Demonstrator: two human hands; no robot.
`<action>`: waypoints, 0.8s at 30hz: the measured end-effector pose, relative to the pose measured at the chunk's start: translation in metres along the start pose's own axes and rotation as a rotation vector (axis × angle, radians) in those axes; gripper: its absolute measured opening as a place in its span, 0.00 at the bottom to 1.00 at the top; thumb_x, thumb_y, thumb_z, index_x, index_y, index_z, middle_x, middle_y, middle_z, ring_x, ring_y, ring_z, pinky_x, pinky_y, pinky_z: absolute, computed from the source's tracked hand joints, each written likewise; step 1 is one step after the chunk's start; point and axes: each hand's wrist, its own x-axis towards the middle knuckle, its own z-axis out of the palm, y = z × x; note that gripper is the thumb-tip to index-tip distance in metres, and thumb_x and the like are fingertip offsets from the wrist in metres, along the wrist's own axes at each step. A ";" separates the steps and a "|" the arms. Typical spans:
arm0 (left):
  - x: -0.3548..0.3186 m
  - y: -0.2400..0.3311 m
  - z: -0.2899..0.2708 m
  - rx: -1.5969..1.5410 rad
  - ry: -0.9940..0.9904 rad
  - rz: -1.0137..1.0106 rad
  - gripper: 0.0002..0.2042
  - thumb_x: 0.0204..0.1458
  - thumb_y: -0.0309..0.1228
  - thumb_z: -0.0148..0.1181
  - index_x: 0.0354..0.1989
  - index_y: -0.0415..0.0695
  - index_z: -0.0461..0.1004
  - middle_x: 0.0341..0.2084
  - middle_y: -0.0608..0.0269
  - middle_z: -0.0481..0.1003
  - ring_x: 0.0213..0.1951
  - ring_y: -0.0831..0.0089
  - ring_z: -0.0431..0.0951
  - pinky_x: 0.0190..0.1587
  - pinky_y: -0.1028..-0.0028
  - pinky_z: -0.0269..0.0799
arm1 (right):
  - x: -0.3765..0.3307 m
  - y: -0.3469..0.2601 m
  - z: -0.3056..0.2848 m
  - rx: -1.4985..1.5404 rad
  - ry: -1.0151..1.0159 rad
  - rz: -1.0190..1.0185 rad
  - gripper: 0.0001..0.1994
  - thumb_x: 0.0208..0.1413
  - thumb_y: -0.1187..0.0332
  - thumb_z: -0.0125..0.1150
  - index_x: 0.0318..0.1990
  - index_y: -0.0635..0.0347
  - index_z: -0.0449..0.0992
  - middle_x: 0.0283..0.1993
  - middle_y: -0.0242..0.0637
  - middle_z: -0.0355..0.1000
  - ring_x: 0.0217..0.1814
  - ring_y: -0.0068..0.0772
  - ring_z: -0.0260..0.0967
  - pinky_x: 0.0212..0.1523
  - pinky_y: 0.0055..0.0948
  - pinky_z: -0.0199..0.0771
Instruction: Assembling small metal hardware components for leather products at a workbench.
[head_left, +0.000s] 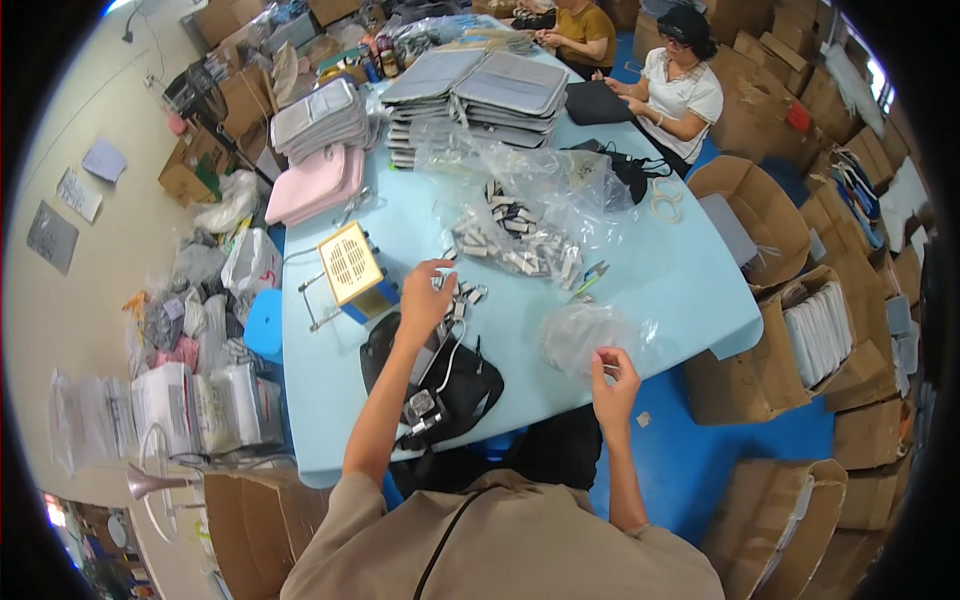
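Note:
My left hand [425, 300] reaches over the light blue table [660, 280] and pinches a small grey-and-black part from a loose cluster of such parts [466, 294]. My right hand [612, 385] hangs at the table's front edge, fingers pinched on a tiny clear piece beside a crumpled clear plastic bag [580, 335]. A black bag with straps and buckles [440, 385] lies under my left forearm. A big clear bag full of the same small parts [520, 245] lies further out.
A small yellow grilled box on a blue base [352, 268] stands left of my left hand. Stacks of grey cases [480, 90] and pink cases [315, 180] sit farther back. Two people sit at the far end. Open cardboard boxes [760, 220] line the right side.

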 end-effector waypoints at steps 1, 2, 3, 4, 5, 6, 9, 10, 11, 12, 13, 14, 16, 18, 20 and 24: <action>0.008 0.005 0.013 -0.044 0.016 0.097 0.09 0.54 0.29 0.67 0.42 0.41 0.83 0.39 0.52 0.82 0.41 0.57 0.83 0.41 0.63 0.79 | 0.007 0.013 -0.003 -0.075 -0.058 -0.019 0.08 0.57 0.76 0.64 0.44 0.66 0.78 0.39 0.43 0.77 0.40 0.36 0.77 0.41 0.31 0.77; 0.022 0.011 0.029 -0.101 -0.008 0.125 0.08 0.55 0.26 0.65 0.42 0.40 0.83 0.39 0.52 0.83 0.40 0.58 0.84 0.39 0.66 0.80 | 0.012 0.026 -0.004 -0.151 -0.114 -0.038 0.09 0.56 0.77 0.63 0.45 0.67 0.78 0.42 0.48 0.77 0.43 0.44 0.77 0.46 0.36 0.78; 0.035 0.021 0.042 -0.139 -0.060 0.122 0.07 0.55 0.26 0.64 0.41 0.40 0.83 0.39 0.52 0.83 0.41 0.59 0.84 0.38 0.66 0.81 | 0.016 0.034 -0.002 -0.150 -0.098 -0.039 0.09 0.56 0.77 0.63 0.45 0.67 0.78 0.42 0.48 0.77 0.43 0.44 0.77 0.46 0.36 0.78; 0.048 0.029 0.048 -0.171 -0.105 0.121 0.07 0.55 0.25 0.63 0.41 0.40 0.83 0.40 0.52 0.83 0.41 0.59 0.84 0.38 0.66 0.81 | 0.019 0.038 0.002 -0.377 -0.164 -0.115 0.12 0.53 0.80 0.60 0.46 0.68 0.78 0.44 0.51 0.76 0.48 0.51 0.75 0.50 0.41 0.76; 0.066 0.024 0.063 -0.100 -0.048 0.267 0.07 0.55 0.24 0.62 0.41 0.40 0.82 0.41 0.51 0.82 0.42 0.55 0.83 0.40 0.60 0.81 | 0.022 0.041 0.006 -0.607 -0.227 -0.189 0.15 0.50 0.82 0.58 0.47 0.69 0.77 0.47 0.55 0.75 0.52 0.57 0.73 0.55 0.46 0.73; 0.082 0.023 0.075 -0.106 -0.050 0.283 0.07 0.55 0.24 0.62 0.41 0.40 0.82 0.41 0.51 0.82 0.42 0.55 0.83 0.40 0.60 0.81 | 0.022 0.055 0.013 -0.613 -0.213 -0.309 0.17 0.49 0.80 0.57 0.49 0.69 0.77 0.48 0.56 0.74 0.56 0.61 0.69 0.59 0.51 0.68; 0.120 0.021 0.107 0.191 -0.058 0.371 0.05 0.53 0.26 0.62 0.36 0.40 0.80 0.38 0.48 0.81 0.43 0.50 0.82 0.48 0.56 0.78 | 0.030 0.081 0.026 -0.671 -0.330 -0.510 0.15 0.54 0.74 0.58 0.49 0.67 0.78 0.47 0.55 0.74 0.55 0.60 0.70 0.58 0.51 0.70; 0.129 0.018 0.116 0.177 -0.063 0.394 0.05 0.53 0.26 0.62 0.36 0.40 0.80 0.38 0.48 0.81 0.43 0.50 0.82 0.48 0.56 0.78 | 0.031 0.079 0.026 -0.711 -0.391 -0.397 0.20 0.53 0.67 0.63 0.55 0.60 0.78 0.56 0.57 0.74 0.59 0.62 0.70 0.61 0.50 0.71; 0.138 0.012 0.122 0.385 -0.170 0.304 0.06 0.51 0.28 0.64 0.35 0.41 0.80 0.39 0.48 0.81 0.44 0.50 0.82 0.47 0.55 0.79 | 0.034 0.078 0.027 -0.720 -0.367 -0.395 0.20 0.53 0.67 0.63 0.55 0.60 0.78 0.56 0.57 0.74 0.59 0.62 0.70 0.61 0.50 0.71; 0.144 0.006 0.127 0.595 -0.278 0.206 0.06 0.50 0.29 0.65 0.35 0.42 0.80 0.40 0.47 0.81 0.44 0.50 0.83 0.47 0.54 0.79 | 0.034 0.069 0.029 -0.697 -0.381 -0.314 0.19 0.54 0.66 0.63 0.54 0.58 0.79 0.57 0.54 0.74 0.59 0.60 0.71 0.60 0.49 0.72; 0.149 0.004 0.130 0.629 -0.280 0.200 0.07 0.49 0.31 0.67 0.35 0.43 0.81 0.40 0.47 0.81 0.44 0.50 0.83 0.46 0.54 0.80 | 0.035 0.062 0.030 -0.674 -0.390 -0.232 0.18 0.55 0.65 0.63 0.54 0.56 0.79 0.57 0.52 0.75 0.59 0.58 0.72 0.59 0.49 0.73; 0.152 0.001 0.132 0.666 -0.280 0.191 0.08 0.48 0.32 0.68 0.34 0.43 0.81 0.40 0.48 0.81 0.44 0.51 0.83 0.45 0.53 0.80 | 0.038 0.058 0.033 -0.680 -0.372 -0.227 0.18 0.55 0.65 0.63 0.54 0.56 0.79 0.57 0.52 0.75 0.59 0.58 0.72 0.59 0.49 0.73; 0.152 0.006 0.138 0.662 -0.259 0.199 0.06 0.50 0.31 0.65 0.33 0.43 0.81 0.39 0.47 0.81 0.43 0.51 0.83 0.43 0.54 0.80 | 0.041 0.056 0.036 -0.772 -0.388 -0.072 0.18 0.56 0.59 0.63 0.53 0.50 0.81 0.56 0.49 0.76 0.56 0.55 0.74 0.55 0.48 0.76; 0.152 0.010 0.139 0.651 -0.295 0.127 0.06 0.53 0.31 0.62 0.32 0.41 0.80 0.39 0.47 0.80 0.44 0.51 0.83 0.44 0.53 0.79 | 0.043 0.057 0.036 -0.792 -0.387 -0.063 0.18 0.56 0.57 0.64 0.52 0.49 0.81 0.54 0.48 0.77 0.55 0.55 0.75 0.53 0.49 0.77; 0.142 0.011 0.137 0.560 -0.210 0.160 0.06 0.54 0.30 0.62 0.34 0.42 0.82 0.38 0.45 0.80 0.42 0.49 0.83 0.43 0.53 0.79 | 0.039 0.058 0.036 -0.806 -0.394 -0.059 0.19 0.55 0.54 0.64 0.52 0.48 0.82 0.53 0.47 0.78 0.53 0.55 0.76 0.52 0.49 0.77; 0.132 0.014 0.121 0.262 0.108 0.182 0.09 0.58 0.31 0.62 0.40 0.40 0.83 0.37 0.45 0.82 0.36 0.54 0.85 0.35 0.58 0.79 | 0.037 0.054 0.037 -0.763 -0.367 -0.128 0.11 0.57 0.64 0.56 0.42 0.55 0.83 0.46 0.54 0.77 0.46 0.61 0.76 0.46 0.55 0.77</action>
